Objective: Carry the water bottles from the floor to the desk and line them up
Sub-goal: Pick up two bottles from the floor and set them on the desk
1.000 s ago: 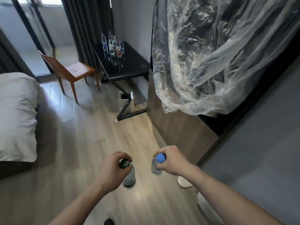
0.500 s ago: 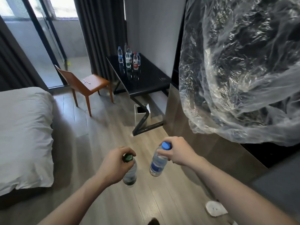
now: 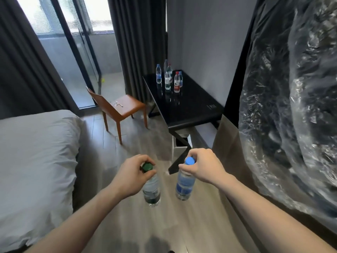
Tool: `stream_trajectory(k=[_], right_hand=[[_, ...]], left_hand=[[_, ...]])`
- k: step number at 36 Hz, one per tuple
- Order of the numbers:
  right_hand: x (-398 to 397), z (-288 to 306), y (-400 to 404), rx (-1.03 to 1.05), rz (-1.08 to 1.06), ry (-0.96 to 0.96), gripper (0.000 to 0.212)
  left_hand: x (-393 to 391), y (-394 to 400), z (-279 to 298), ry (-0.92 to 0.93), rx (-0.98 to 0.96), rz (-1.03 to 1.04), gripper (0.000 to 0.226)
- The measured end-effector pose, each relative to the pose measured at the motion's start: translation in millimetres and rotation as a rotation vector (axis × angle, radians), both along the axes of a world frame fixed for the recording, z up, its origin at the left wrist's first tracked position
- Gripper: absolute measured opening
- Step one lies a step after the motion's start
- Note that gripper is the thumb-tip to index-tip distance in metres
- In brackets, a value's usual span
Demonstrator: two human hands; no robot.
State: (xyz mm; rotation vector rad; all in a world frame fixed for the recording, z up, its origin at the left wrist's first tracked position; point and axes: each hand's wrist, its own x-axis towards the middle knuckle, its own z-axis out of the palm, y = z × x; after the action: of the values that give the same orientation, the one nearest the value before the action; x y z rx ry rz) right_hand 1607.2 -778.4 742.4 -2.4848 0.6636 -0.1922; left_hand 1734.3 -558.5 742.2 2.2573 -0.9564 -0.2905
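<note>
My left hand [image 3: 134, 175] grips a clear water bottle with a green cap [image 3: 151, 190] by its neck, and the bottle hangs above the wooden floor. My right hand [image 3: 206, 166] holds a bottle with a blue cap and blue label [image 3: 184, 185] the same way, a little to the right. Ahead stands the black desk [image 3: 193, 110] against the grey wall. Several water bottles [image 3: 168, 78] stand grouped at its far end, upright, with blue, red and green labels.
A brown chair [image 3: 121, 108] stands left of the desk with a small object on its seat. A bed with grey bedding [image 3: 36, 152] fills the left. Clear plastic sheeting [image 3: 291, 97] drapes over a wooden cabinet [image 3: 229, 148] on the right. A white bin [image 3: 180, 145] sits under the desk.
The view has advanced toward the desk and lifted, so desk, chair and bottles appear nearer. Both hands still carry their bottles, now hanging lower below the fingers.
</note>
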Motion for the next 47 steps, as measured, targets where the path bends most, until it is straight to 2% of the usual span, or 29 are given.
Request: stream_trajectory(k=[5,11,22,29,38,47], right_hand=[[64.5,14.5,-29.1,-0.072,0.018,-0.004,0.036],[129.5,22.0,-55.9,-0.087,0.040,0.010,0.034],[251.6,25.1,-89.1,0.089,0.006,0.009,0.031],[356.5,28.3,-97.5,0.130,-0.029,0.058,0.023],[480.2,21.8,-114.7,0.261,-0.137,-0.007,0.010],[586.2,18.4,-159.9,0.414,-0.199,0.005,0.005]], left_hand=[[56.0,-29.4,8.9,-0.045,0.000,0.058,0.015],[117.8,-54.4,13.3,-0.016,-0.008,0.130,0.017],[245.2,-91.5,10.6,0.035,-0.035,0.223,0.015],[353.1,-105.8,4.8,0.003,-0.041,0.169,0.018],[496.8,-130.3,5.5,0.063,-0.067,0.040,0.020],[619.5,-181.8,2.1,0.058,-0.069,0.035,0.018]])
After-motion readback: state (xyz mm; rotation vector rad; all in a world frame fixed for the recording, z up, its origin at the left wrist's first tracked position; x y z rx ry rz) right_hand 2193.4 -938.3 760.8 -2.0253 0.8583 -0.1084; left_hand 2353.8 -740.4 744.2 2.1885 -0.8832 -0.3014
